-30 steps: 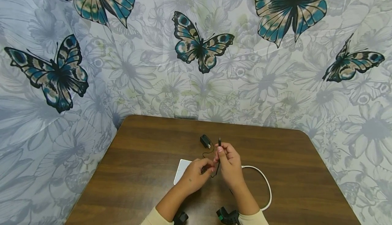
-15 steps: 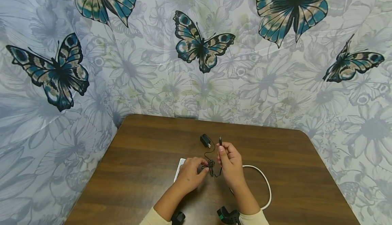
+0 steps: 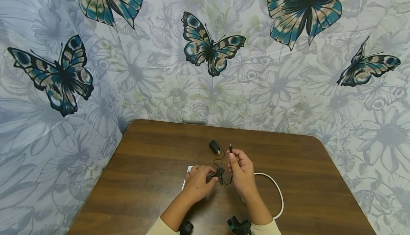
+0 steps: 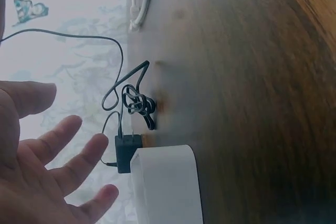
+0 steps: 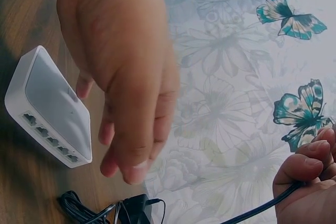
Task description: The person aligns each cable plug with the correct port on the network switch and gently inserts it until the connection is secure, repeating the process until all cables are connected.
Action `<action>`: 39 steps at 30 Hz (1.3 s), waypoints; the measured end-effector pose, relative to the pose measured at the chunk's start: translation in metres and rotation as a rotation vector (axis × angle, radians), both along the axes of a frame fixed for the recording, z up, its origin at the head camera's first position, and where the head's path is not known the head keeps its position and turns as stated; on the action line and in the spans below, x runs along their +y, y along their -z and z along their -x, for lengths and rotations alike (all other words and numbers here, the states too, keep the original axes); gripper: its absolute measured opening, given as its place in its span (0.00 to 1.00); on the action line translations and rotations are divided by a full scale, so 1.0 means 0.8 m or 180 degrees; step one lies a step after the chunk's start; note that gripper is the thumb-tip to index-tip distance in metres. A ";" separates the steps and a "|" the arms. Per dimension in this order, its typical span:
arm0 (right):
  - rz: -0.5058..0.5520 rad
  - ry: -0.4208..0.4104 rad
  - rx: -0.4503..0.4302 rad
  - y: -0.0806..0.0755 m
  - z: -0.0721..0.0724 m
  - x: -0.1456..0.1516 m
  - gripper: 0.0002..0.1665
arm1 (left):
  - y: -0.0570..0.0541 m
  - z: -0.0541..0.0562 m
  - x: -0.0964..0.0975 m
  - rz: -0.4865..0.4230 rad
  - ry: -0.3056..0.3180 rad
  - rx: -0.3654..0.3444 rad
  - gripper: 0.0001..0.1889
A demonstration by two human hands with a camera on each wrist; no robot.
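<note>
Brown table [image 3: 153, 156] (wood-grained): adapter [image 3: 214, 147], white box [image 5: 55, 98].

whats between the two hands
In the head view, a tangled bundle of thin black cable lies between the left hand and the right hand.

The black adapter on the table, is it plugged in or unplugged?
Unplugged: the black adapter lies on the table, its metal prongs exposed.

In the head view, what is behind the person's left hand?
Behind the left hand, only a narrow edge of the white rectangular box shows; the hand covers the rest. The right wrist view reveals its row of ports. Whatever lies beneath the box is hidden.
</note>
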State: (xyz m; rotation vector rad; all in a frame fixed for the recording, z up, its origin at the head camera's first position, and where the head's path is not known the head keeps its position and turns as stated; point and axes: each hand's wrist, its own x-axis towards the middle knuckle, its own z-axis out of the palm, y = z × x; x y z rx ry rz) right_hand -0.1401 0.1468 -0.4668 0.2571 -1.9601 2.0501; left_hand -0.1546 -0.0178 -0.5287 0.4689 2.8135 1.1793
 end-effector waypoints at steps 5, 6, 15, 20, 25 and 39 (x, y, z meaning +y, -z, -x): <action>0.0023 -0.0029 0.0037 0.001 0.000 0.000 0.12 | 0.002 -0.001 -0.002 0.0135 -0.0097 -0.0022 0.14; 0.0033 -0.0034 0.0033 0.001 0.000 0.000 0.12 | 0.003 -0.001 -0.002 0.0154 -0.0101 -0.0035 0.15; 0.0101 -0.0045 0.0010 0.002 0.000 -0.001 0.12 | 0.011 0.001 -0.003 0.0284 -0.0179 0.0052 0.17; 0.0070 -0.0021 0.0012 0.002 0.001 -0.001 0.12 | 0.019 0.003 -0.005 0.0354 -0.0312 0.0137 0.23; 0.0066 0.0017 -0.0005 0.002 0.001 0.000 0.12 | 0.025 0.004 -0.006 0.0394 -0.0302 0.0127 0.24; 0.0046 0.0039 -0.0077 0.003 0.000 0.000 0.13 | 0.029 0.005 -0.009 0.0758 -0.0502 0.0133 0.30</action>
